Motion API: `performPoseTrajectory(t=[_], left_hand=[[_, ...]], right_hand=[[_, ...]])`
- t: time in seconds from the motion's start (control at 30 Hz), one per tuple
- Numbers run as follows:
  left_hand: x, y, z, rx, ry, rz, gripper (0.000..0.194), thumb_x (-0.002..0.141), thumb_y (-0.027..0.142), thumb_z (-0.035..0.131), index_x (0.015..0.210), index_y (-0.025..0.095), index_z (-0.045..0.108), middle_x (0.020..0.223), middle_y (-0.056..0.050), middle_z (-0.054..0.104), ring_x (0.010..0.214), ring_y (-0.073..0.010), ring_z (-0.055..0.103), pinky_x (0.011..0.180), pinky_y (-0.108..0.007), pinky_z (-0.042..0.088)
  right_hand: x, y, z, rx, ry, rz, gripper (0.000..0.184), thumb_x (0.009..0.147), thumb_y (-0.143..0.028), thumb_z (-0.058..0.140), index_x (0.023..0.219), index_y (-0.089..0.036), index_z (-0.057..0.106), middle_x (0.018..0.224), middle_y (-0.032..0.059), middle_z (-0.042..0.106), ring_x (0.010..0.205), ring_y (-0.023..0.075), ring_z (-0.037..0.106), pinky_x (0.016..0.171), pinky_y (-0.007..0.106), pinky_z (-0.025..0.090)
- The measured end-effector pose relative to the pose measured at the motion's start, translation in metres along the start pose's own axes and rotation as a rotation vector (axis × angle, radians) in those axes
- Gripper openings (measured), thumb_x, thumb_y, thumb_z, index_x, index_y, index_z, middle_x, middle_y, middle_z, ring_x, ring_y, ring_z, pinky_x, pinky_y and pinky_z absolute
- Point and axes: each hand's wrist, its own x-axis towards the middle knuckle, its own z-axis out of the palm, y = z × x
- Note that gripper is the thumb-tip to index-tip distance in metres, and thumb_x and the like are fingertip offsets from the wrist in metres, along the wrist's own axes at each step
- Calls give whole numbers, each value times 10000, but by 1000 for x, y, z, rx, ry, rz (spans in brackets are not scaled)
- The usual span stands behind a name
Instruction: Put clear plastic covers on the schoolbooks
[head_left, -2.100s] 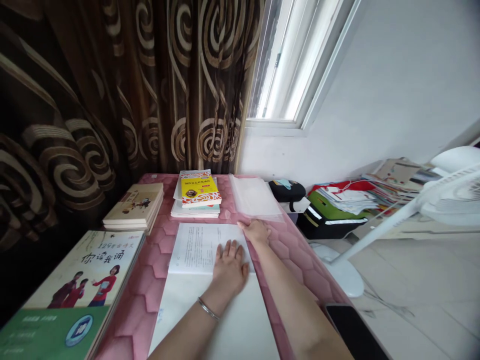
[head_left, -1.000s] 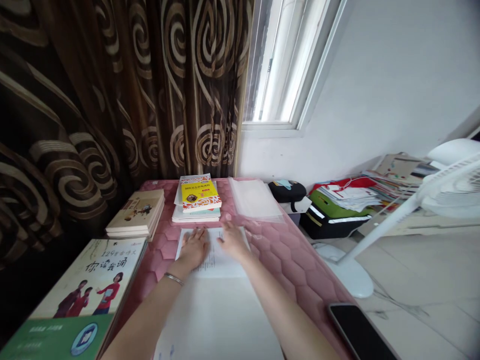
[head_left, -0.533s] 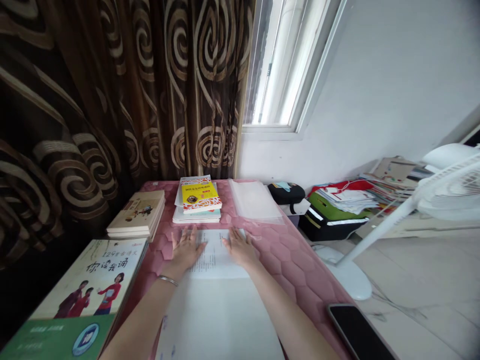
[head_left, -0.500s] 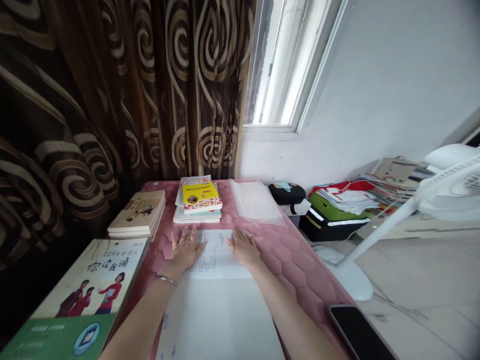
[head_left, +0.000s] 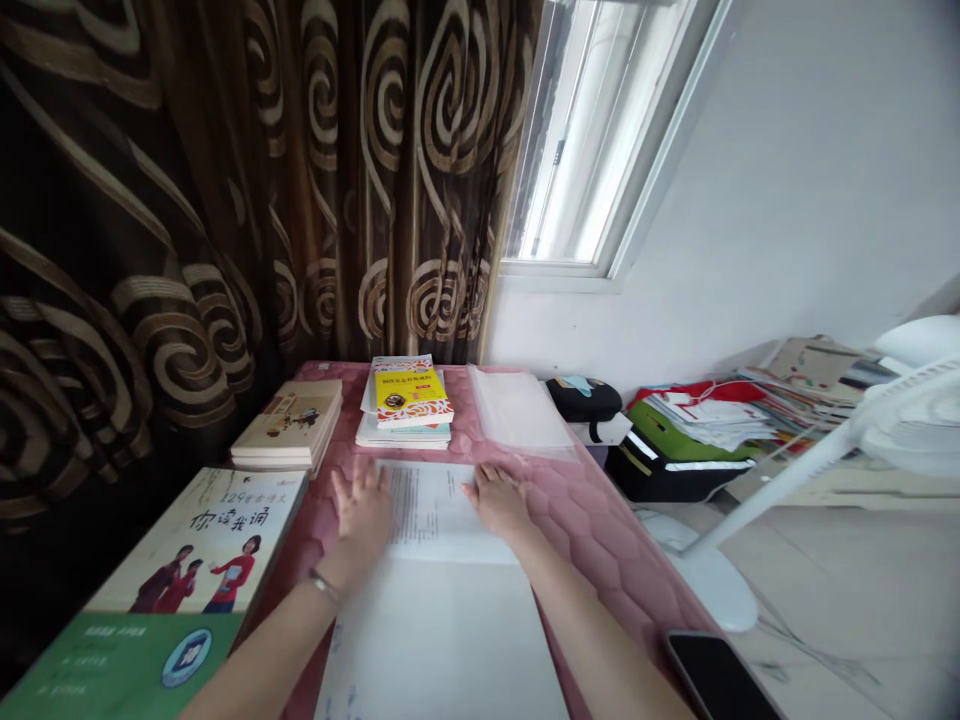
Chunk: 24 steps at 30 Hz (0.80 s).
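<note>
A printed paper (head_left: 431, 515) lies lengthwise in front of me, with text on its far part. A pale, mostly blank sheet or cover (head_left: 442, 630) spreads over the nearer part, with faint bluish marks along its left edge. My left hand (head_left: 362, 525), blurred by motion, is at the paper's far left edge with fingers spread and nothing held. On the opposite edge rests my right hand (head_left: 500, 500), its thumb on the paper and its fingers stretched over the edge and the pink cover. A metal bracelet (head_left: 324, 585) circles my left wrist.
Books (head_left: 289, 420) and a large green-and-cream book (head_left: 187, 560) lie left on the pink padded tablecloth (head_left: 592, 560). A yellow-labelled book (head_left: 411, 392) tops a stack at the back, beside translucent sheets (head_left: 521, 410). A phone (head_left: 724, 680) lies front right; a white fan (head_left: 727, 585) stands beyond.
My left hand has shifted slightly outward to the paper's left edge and turned more upright. My right hand stays on the right edge, fingers slightly more bent. The view has shifted slightly.
</note>
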Motion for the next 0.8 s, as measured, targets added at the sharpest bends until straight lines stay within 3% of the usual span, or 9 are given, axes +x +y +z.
performPoseTrajectory(t=[0.03, 0.13, 0.23, 0.3, 0.37, 0.47, 0.6, 0.7, 0.8], left_hand=[[-17, 9, -2, -8, 8, 52, 502, 930, 203, 349, 1416, 263, 461, 1566, -53, 299, 1465, -335, 150, 1137, -664, 54], [-78, 35, 8, -139, 101, 502, 426, 930, 325, 457, 1349, 322, 532, 1536, -42, 370, 1443, -300, 250, 1140, -563, 236], [-131, 51, 33, -154, 471, 842, 309, 906, 445, 534, 1176, 335, 637, 1451, 14, 503, 1344, -218, 433, 1110, -405, 344], [-150, 56, 45, -116, 679, 853, 262, 924, 381, 525, 1142, 301, 648, 1405, 45, 551, 1269, -167, 503, 1111, -341, 344], [-157, 57, 50, -80, 748, 827, 277, 940, 346, 499, 1169, 262, 630, 1395, 36, 559, 1234, -159, 527, 1120, -342, 332], [-158, 57, 48, -34, 715, 819, 309, 943, 351, 494, 1209, 232, 596, 1395, -13, 556, 1231, -190, 534, 1120, -392, 328], [-157, 57, 53, -45, 682, 874, 257, 924, 379, 537, 1152, 285, 608, 1281, 6, 640, 1165, -189, 585, 1061, -380, 395], [-162, 63, 66, -73, 659, 937, 181, 909, 383, 565, 1036, 279, 641, 1064, 25, 726, 990, -171, 662, 894, -304, 496], [-170, 75, 75, -94, 724, 922, 128, 918, 298, 554, 927, 227, 660, 912, 16, 745, 855, -155, 684, 671, -243, 514]], right_hand=[[2, -2, -2, -13, 18, -6, 535, 980, -463, 302, 1364, -157, 516, 1448, 176, 458, 1317, 345, 378, 1061, 615, 238], [10, -9, -7, -45, 52, -44, 529, 960, -487, 356, 1219, -122, 638, 1334, 229, 537, 1266, 387, 402, 1046, 578, 261], [17, -18, -10, -38, 49, -122, 477, 952, -445, 403, 1200, -114, 642, 1352, 226, 515, 1273, 364, 403, 1048, 501, 292], [20, -23, -10, -14, 31, -191, 424, 950, -377, 427, 1245, -129, 603, 1385, 189, 495, 1288, 309, 406, 1050, 423, 313], [22, -28, -10, 12, 7, -269, 374, 945, -281, 430, 1271, -166, 575, 1389, 134, 502, 1293, 242, 413, 1061, 353, 303], [29, -35, -9, 38, -19, -322, 370, 949, -239, 415, 1291, -208, 552, 1389, 98, 503, 1294, 215, 419, 1077, 350, 283], [40, -39, -12, 48, -50, -280, 409, 915, -352, 529, 1300, -215, 544, 1407, 130, 476, 1322, 301, 389, 1041, 467, 320], [46, -38, -21, 43, -87, -240, 467, 819, -370, 680, 1244, -205, 584, 1384, 140, 504, 1345, 345, 358, 1034, 493, 327], [47, -33, -30, 40, -129, -195, 429, 763, -348, 746, 1147, -186, 646, 1326, 140, 565, 1239, 318, 499, 978, 394, 400]])
